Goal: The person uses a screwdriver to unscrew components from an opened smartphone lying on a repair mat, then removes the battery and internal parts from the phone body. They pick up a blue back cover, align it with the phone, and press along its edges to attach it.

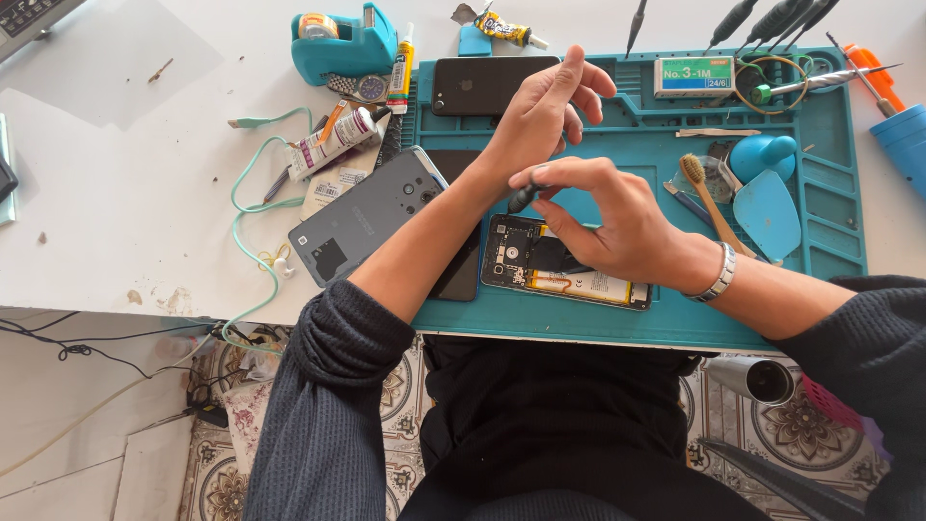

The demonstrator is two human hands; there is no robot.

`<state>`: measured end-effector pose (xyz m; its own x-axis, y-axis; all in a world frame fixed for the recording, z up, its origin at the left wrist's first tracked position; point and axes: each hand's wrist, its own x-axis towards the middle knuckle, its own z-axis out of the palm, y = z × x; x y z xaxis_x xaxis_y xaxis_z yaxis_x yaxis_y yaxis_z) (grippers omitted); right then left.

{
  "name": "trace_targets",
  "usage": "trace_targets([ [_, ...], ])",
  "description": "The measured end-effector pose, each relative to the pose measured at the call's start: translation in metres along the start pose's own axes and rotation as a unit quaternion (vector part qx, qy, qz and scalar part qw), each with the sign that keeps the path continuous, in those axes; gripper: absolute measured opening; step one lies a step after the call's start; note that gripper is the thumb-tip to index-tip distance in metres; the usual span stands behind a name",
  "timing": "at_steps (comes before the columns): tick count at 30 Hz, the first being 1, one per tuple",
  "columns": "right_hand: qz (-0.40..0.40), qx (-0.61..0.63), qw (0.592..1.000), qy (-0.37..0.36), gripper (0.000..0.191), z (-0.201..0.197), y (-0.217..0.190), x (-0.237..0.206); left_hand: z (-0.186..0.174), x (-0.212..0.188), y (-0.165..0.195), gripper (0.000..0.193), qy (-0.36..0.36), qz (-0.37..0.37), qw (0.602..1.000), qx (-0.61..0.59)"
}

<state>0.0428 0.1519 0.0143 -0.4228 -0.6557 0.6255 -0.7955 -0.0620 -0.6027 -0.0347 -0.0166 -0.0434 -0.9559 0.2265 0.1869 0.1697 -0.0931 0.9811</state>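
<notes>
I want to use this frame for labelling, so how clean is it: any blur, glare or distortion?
Head view: daylight is even and soft, with only faint shadows under the left hand and right hand; the opened phone and teal mat are sharp; no strong glare; the wide lens bends the table edge slightly; the small dark tool between the fingers is hard to identify.

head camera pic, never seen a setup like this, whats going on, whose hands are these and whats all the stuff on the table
The one picture comes from a camera on a person's head, looking down at their own two bare hands. They work over a teal mat on a white table. An opened phone, its insides showing, lies on the mat. Above it, the right hand pinches a small dark tool; the left hand is raised just behind, and what it holds is unclear. Around lie a grey phone back cover, a black phone, glue tubes, a toothbrush and a tape dispenser.
</notes>
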Motion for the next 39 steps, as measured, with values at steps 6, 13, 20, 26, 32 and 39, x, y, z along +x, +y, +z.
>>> trace_targets([
  [6,-0.019,-0.013,0.998,-0.062,0.049,-0.005,-0.001,0.004,-0.001,0.004,-0.005,0.067,-0.010,0.030,0.999,-0.025],
  [13,-0.051,0.005,0.996,-0.066,0.055,-0.006,-0.001,0.005,-0.002,0.007,-0.013,0.066,-0.004,0.023,0.999,-0.036],
  [20,-0.002,-0.004,0.997,-0.072,0.054,-0.008,-0.001,0.008,-0.001,0.008,-0.011,0.064,-0.011,0.011,1.000,-0.019],
  [26,-0.044,0.009,0.995,-0.091,0.058,-0.008,-0.008,0.011,-0.003,0.002,0.001,0.048,-0.016,0.020,1.000,0.006],
  [32,-0.035,-0.006,0.995,-0.088,0.059,-0.008,-0.005,0.006,-0.001,0.002,0.008,0.037,-0.024,0.001,1.000,0.015],
  [39,-0.022,0.010,0.996,-0.087,0.055,-0.008,0.000,0.002,-0.001,0.002,0.008,0.037,-0.033,0.014,0.999,0.015],
])
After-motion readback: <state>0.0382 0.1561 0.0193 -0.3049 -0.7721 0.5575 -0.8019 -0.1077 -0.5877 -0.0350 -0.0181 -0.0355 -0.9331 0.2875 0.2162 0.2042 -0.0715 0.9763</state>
